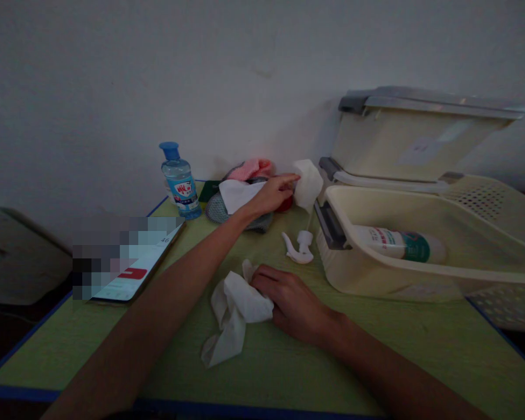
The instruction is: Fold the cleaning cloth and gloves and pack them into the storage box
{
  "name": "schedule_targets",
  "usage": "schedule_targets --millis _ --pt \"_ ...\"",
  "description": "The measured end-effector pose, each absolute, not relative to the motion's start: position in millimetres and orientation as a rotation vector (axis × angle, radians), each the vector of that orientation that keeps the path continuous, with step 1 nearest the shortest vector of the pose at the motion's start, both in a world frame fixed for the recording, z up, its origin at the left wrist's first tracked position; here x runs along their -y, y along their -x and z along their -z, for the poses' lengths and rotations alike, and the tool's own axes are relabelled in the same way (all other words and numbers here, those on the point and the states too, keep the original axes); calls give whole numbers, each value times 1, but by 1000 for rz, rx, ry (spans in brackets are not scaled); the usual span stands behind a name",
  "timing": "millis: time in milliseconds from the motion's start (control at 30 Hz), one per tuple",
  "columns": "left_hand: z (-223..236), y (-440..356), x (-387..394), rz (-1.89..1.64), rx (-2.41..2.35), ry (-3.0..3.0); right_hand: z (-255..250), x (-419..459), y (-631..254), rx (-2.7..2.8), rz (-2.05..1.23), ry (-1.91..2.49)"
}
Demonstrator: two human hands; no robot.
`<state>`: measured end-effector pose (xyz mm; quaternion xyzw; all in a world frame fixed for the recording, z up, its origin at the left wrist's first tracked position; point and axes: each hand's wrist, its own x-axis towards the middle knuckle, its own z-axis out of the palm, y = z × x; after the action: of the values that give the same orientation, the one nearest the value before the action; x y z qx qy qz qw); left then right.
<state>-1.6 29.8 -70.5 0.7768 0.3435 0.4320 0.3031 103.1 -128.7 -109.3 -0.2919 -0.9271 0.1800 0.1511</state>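
Observation:
My right hand (pixel 289 297) is closed on a crumpled white cloth (pixel 240 306), which hangs loosely to the left over the table. My left hand (pixel 273 193) reaches to the back of the table, index finger stretched out. Its fingertips meet the left edge of a white angular object (pixel 308 184), whose kind I cannot make out. Under the left wrist lies a pile of cloths, with a white cloth (pixel 238 195), a grey mesh cloth (pixel 216 211) and a pink cloth (pixel 254 168). A white spray trigger head (pixel 300 248) lies between my hands and the bin.
On the right stands a cream plastic bin (pixel 389 286), its lid (pixel 441 105) raised, with a white-and-green bottle (pixel 402 244) lying inside. A blue bottle (pixel 181 186) stands back left, near a partly blurred phone (pixel 135 268). The table (pixel 179 361) has a blue edge; a wall rises behind.

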Motion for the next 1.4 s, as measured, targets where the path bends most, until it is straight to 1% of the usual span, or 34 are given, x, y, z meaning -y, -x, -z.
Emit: schedule_targets --millis 100,200,333,433,500,633,767,867,1000,1167,1400 --pt "56 8 -28 -1284 -683 -1505 110 129 -103 2555 -557 826" --pt "48 14 -23 -1324 -545 -1157 111 129 -104 2432 -516 803" --pt "36 21 -16 -1360 -384 -933 114 127 -107 2291 -445 793" --pt "22 24 -7 -1409 -308 -876 116 125 -108 2168 -492 832" --pt "11 25 1 -1448 -287 -870 116 124 -108 2066 -607 868" --pt "-11 26 20 -1515 -311 -901 115 122 -106 1822 -956 872" --pt "-18 28 35 -1493 -359 -924 112 118 -104 1622 -1220 837" --pt "-14 33 42 -1462 -457 -980 109 118 -104 1552 -1302 777" --pt "-2 41 54 -1448 -601 -1129 104 120 -103 1551 -1328 689" --pt "25 55 79 -1286 -629 -1083 97 122 -105 1527 -1241 610" --pt "74 74 89 -1076 -647 -885 100 118 -106 1580 -1105 718"
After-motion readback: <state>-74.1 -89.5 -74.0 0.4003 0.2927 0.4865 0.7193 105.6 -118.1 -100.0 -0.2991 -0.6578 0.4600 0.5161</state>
